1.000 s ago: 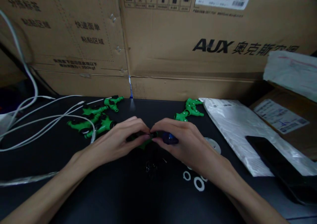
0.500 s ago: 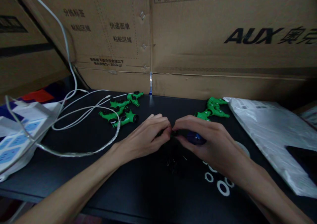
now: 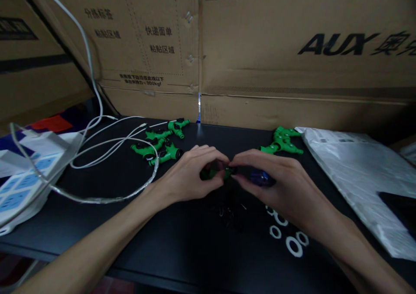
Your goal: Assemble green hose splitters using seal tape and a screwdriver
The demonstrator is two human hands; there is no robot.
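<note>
My left hand (image 3: 191,174) is curled around a green hose connector (image 3: 208,173), mostly hidden by the fingers. From the right, the thumb and fingertips of my right hand (image 3: 282,179) pinch a small black part (image 3: 231,170) at the connector's end. A dark blue handle (image 3: 261,178), perhaps a screwdriver's, is tucked inside the same hand. Small dark parts (image 3: 229,213), too dim to make out, lie on the table below my hands. Several white ring washers (image 3: 294,246) are spread beneath my right forearm.
Several green Y-shaped hose connectors (image 3: 167,155) sit at left; more green connectors (image 3: 283,138) are piled at right. White cables (image 3: 97,200) loop near a power strip (image 3: 19,194). A plastic bag (image 3: 351,177) lies at right. Cardboard boxes (image 3: 247,73) wall off the back.
My left fingers have lifted apart a little, so the green connector now shows between them. My right hand has shifted slightly right, still pinching the black part. The view has tilted slightly.
</note>
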